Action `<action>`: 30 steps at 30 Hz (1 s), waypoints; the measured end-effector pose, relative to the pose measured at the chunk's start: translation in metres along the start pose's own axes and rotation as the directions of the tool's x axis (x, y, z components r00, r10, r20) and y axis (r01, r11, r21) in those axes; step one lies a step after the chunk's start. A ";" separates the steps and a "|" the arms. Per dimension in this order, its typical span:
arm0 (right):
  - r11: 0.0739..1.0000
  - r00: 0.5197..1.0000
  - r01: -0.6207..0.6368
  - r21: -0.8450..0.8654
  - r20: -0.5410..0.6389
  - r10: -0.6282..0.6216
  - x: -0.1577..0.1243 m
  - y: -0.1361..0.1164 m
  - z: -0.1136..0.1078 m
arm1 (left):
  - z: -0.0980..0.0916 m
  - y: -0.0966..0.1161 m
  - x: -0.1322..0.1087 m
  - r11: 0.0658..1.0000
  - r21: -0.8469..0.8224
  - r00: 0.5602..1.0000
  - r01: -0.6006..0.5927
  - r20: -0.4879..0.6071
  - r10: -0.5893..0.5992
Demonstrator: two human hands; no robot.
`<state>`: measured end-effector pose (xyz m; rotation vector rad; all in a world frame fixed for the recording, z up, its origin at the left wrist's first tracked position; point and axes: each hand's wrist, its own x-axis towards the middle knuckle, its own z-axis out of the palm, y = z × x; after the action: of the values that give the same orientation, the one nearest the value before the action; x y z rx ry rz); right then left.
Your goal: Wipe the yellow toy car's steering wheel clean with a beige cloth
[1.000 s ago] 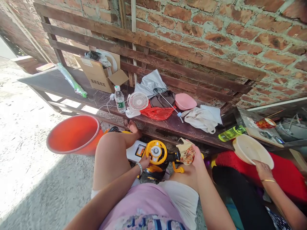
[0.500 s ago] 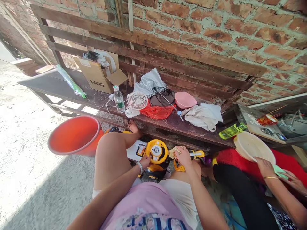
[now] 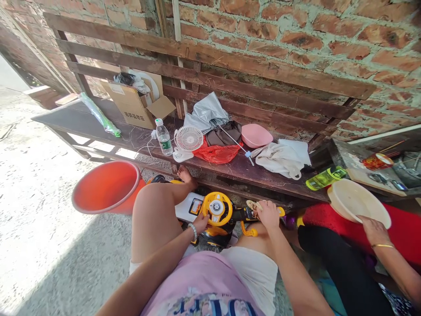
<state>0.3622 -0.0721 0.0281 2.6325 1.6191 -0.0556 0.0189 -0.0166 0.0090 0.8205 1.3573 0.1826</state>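
Note:
My left hand (image 3: 200, 223), with a beaded bracelet at its wrist, is closed round the lower left rim of a yellow steering wheel (image 3: 226, 206) on a small ride-on toy car between my legs. My right hand (image 3: 268, 214) pinches a piece of filled flatbread (image 3: 253, 205) above my right thigh, beside the toy's black and yellow bar. A curved yellow part (image 3: 250, 231) of the toy lies against that thigh.
The dark wooden bench (image 3: 230, 169) holds a cardboard box (image 3: 134, 105), bottle (image 3: 163, 138), white fan (image 3: 188, 139) and pink basin (image 3: 256, 135). An orange tub (image 3: 105, 186) stands left. At right a person's hand (image 3: 375, 230) holds a cream basin (image 3: 358, 202).
My right hand has moved right with the flatbread, away from the steering wheel. The other person's second hand and the green cloth have gone out of sight. The view has shifted slightly.

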 end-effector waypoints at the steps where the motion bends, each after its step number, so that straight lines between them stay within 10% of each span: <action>1: 0.998 0.999 -0.046 -0.035 -0.013 0.046 -0.001 0.012 0.001 | 0.000 -0.001 0.002 1.000 0.003 1.000 -0.002 -0.005 0.002; 9: 0.938 0.939 -0.345 -0.047 -0.002 0.345 -0.007 0.024 0.005 | 0.000 -0.005 0.008 1.000 -0.010 1.000 0.004 -0.011 -0.005; 17: 0.984 0.996 -0.071 0.162 -0.038 0.078 -0.038 -0.035 -0.001 | 0.003 -0.006 0.013 1.000 -0.023 0.999 0.014 -0.030 -0.015; 24: 0.646 0.991 -0.043 0.762 -0.047 0.122 -0.046 -0.037 -0.003 | 0.000 -0.008 0.015 1.000 -0.029 1.000 -0.010 -0.011 0.009; 30: 0.946 0.962 0.180 0.271 -0.251 -0.111 -0.063 -0.076 -0.046 | 0.002 0.001 0.006 1.000 -0.021 1.000 0.014 -0.028 -0.015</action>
<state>0.2660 -0.0916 0.0754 2.8151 2.0269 0.0101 0.0223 -0.0130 0.0048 0.7935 1.3851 0.1972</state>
